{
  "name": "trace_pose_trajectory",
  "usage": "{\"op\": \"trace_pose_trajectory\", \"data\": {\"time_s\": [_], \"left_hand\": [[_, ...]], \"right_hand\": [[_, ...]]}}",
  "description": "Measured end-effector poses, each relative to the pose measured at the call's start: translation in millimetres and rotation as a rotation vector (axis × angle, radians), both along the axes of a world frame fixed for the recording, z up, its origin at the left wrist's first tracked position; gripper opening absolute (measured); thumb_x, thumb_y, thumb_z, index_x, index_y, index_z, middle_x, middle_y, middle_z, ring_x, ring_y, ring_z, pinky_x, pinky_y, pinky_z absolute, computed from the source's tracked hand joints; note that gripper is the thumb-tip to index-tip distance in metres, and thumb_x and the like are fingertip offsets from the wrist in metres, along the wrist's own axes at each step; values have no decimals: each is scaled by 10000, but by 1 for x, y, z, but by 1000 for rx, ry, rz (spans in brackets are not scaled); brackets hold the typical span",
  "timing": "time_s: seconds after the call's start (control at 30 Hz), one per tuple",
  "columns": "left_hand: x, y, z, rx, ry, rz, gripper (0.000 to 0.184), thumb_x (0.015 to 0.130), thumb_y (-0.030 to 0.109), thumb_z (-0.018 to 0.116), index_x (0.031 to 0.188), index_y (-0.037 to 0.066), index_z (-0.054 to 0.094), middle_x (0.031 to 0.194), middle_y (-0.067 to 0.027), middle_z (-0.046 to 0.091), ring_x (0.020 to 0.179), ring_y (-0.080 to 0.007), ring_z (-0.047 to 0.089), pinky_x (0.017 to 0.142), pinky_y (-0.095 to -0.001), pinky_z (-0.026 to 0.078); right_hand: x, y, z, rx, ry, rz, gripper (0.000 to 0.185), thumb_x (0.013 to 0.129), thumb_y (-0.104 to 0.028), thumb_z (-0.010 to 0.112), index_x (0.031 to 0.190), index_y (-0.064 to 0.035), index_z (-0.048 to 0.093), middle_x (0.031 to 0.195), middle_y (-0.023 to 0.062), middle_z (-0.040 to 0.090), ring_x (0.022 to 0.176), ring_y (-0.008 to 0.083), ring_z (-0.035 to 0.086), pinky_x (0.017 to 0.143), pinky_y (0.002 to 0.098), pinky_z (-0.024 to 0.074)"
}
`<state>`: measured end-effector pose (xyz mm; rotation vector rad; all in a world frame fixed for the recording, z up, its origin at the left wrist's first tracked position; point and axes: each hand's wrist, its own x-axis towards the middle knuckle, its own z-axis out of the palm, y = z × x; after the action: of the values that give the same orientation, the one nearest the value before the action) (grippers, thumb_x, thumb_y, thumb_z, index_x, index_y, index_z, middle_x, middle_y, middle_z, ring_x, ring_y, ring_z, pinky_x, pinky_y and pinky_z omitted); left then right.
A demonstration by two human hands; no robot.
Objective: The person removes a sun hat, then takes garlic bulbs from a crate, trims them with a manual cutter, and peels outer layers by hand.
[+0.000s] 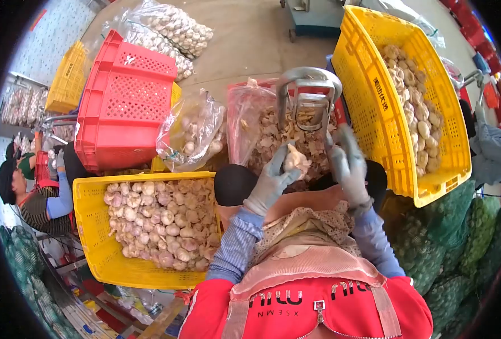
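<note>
Pale floor (pixel 245 39) on far side; yellow crate (pixel 92 226) of garlic near left. Left hand (pixel 270 179): fingers closed round a garlic bulb (pixel 297 161), near side of metal frame (pixel 310 76). Right hand (pixel 349 166): fingers part-open, blurred; cannot tell whether anything is held.

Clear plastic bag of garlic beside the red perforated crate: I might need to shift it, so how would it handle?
The clear plastic bag is probably floppy, since its thin film looks creased. The pale garlic bulbs inside seem loose, so they may shift and make it sag when lifted. Rolling seems unlikely, given its slumped, irregular shape.
</note>
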<state>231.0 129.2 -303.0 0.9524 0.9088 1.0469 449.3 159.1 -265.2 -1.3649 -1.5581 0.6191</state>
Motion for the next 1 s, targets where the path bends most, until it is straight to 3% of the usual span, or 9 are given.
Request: {"op": "trace_pose_trajectory", "data": {"time_s": [0.2, 0.33, 0.53, 0.67, 0.73, 0.8, 0.87, 0.9, 1.0], "left_hand": [[-2, 27, 7, 358, 215, -62, 1029, 920, 28, 764, 1689, 118, 87, 1237, -86, 602, 1140, -186, 622, 1043, -378, 510], [-3, 48, 10, 315, 210, -62, 1080, 878, -22, 787, 1689, 94, 83, 1165, -67, 649, 1012, -132, 625, 923, -304, 535], [-11, 63, 20, 112, 135, -61, 1094, 873, -11, 801, 1689, 95, 79, 1149, -41, 633, 999, -108, 612, 904, -294, 540], [-8, 68, 19, 92, 151, -4, 1000, 891, -7, 786, 1680, 95, 179, 1207, -29, 598, 1049, -119, 583, 908, -267, 527], [-12, 58, 28, 73, 167, -53, 948, 912, 236, 808, 1644, 25, 246, 1618, -133, 408, 1400, -193, 470, 1134, -328, 425], [-17, 43, 29, 125, 304, -31, 901, 903, 178, 810, 1624, 12, 296, 1630, -142, 393, 1415, -200, 463, 1106, -324, 459], [-19, 31, 26, 59, 138, -78, 885, 903, 105, 799, 1626, 27, 295, 1605, -138, 417, 1380, -193, 505, 1063, -311, 499], [-11, 23, 28, -65, -158, -54, 779, 899, 55, 812, 1577, 43, 428, 1207, -13, 639, 971, -76, 590, 789, -225, 540], [4, 7, 32, 15, -21, -146, 589, 963, 110, 761, 1508, 70, 544, 989, 50, 688, 761, -29, 602, 639, -199, 507]], "right_hand": [[28, -13, 48, -818, 461, 499, 691, 1118, -503, 304, 1298, 97, 595, 708, 67, 649, 626, 187, 633, 705, 338, 566], [26, -25, 84, -956, 594, 417, 625, 1051, -483, 473, 1232, 89, 649, 669, 81, 638, 593, 179, 642, 702, 333, 588], [15, -22, 57, -846, 377, 341, 395, 1034, -261, 556, 1214, 76, 657, 714, 41, 646, 659, 132, 672, 632, 289, 523], [2, 5, -32, -285, -138, 163, 370, 975, -279, 688, 1286, -80, 666, 1025, 192, 726, 923, 437, 685, 769, 450, 536], [2, -6, -14, -227, -179, 122, 415, 973, -263, 692, 1331, -61, 639, 1176, 206, 708, 1013, 404, 693, 842, 436, 544], [13, -22, -9, -13, -357, 87, 434, 969, -193, 692, 1362, -24, 619, 1276, 195, 688, 1079, 352, 702, 900, 399, 552], [13, -40, 6, 98, -196, 40, 377, 967, -115, 669, 1329, -9, 651, 1183, 173, 732, 983, 263, 741, 831, 348, 569], [13, -45, 8, -97, -44, 62, 366, 975, -114, 656, 1322, 1, 655, 1112, 142, 743, 924, 226, 736, 793, 325, 564], [-3, -44, 23, -721, 566, 270, 423, 1027, -228, 599, 1376, 11, 620, 906, -12, 661, 766, 96, 664, 660, 242, 505]]}}
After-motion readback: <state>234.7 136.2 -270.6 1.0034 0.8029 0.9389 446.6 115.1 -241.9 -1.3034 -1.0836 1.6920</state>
